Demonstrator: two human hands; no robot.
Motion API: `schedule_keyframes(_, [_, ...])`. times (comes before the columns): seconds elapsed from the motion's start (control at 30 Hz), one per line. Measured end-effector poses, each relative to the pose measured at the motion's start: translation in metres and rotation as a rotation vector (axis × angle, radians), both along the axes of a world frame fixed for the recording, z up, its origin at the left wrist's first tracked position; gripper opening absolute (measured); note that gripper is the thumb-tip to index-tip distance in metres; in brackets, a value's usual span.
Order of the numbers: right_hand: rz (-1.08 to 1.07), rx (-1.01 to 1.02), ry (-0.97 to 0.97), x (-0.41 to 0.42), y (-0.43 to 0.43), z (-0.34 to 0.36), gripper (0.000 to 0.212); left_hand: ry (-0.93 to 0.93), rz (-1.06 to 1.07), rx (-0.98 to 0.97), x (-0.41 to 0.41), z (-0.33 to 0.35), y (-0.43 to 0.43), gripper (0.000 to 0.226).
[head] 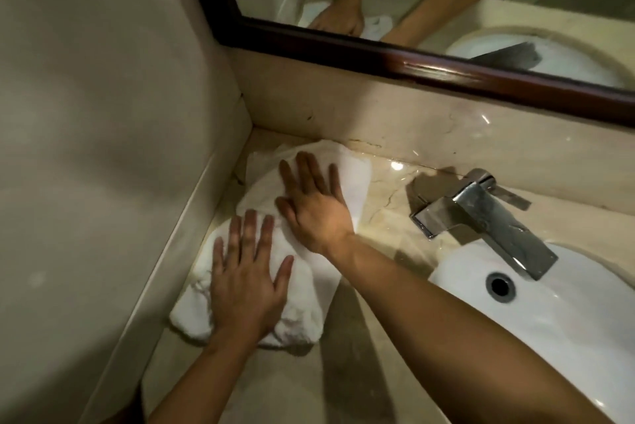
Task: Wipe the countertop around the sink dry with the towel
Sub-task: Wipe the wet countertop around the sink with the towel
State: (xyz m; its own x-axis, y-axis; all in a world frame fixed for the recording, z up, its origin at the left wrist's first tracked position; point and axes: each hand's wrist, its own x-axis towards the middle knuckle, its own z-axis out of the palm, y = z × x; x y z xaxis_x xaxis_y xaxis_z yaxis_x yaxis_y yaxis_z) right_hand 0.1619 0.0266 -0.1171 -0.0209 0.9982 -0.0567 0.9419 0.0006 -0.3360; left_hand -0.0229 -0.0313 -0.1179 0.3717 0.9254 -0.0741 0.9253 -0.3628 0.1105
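Observation:
A white towel lies crumpled on the beige marble countertop, in the back left corner to the left of the sink. My left hand lies flat on the towel's near part with its fingers spread. My right hand presses flat on the towel's far part, fingers pointing toward the back wall, with my forearm crossing over the sink's left rim. Neither hand grips the cloth.
A chrome faucet stands behind the white basin, its spout over the drain. A side wall borders the counter on the left. A low marble backsplash and a dark-framed mirror run along the back.

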Motion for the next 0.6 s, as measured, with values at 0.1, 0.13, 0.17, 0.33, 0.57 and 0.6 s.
schedule_keyframes(0.1, [-0.028, 0.011, 0.039, 0.003, 0.01, -0.002, 0.065, -0.014, -0.061, -0.013, -0.009, -0.003, 0.032, 0.076])
schedule_keyframes(0.13, [-0.07, 0.014, 0.042, 0.005, 0.011, -0.003, 0.065, -0.011, -0.085, -0.012, -0.01, -0.004, 0.04, 0.076])
schedule_keyframes(0.17, [-0.118, 0.022, 0.04, 0.006, 0.011, -0.005, 0.066, -0.006, -0.108, -0.011, -0.009, -0.005, 0.048, 0.076])
schedule_keyframes(0.33, [-0.322, 0.061, 0.013, 0.026, 0.004, -0.009, 0.063, -0.016, -0.282, -0.017, 0.008, -0.007, 0.077, 0.075])
schedule_keyframes(0.57, [-0.558, 0.061, -0.007, 0.037, -0.018, -0.007, 0.065, -0.042, -0.529, -0.019, 0.022, -0.001, 0.106, 0.072])
schedule_keyframes(0.6, [-0.596, 0.032, -0.011, 0.035, -0.022, -0.006, 0.067, -0.031, -0.551, -0.017, 0.022, 0.0, 0.109, 0.072])
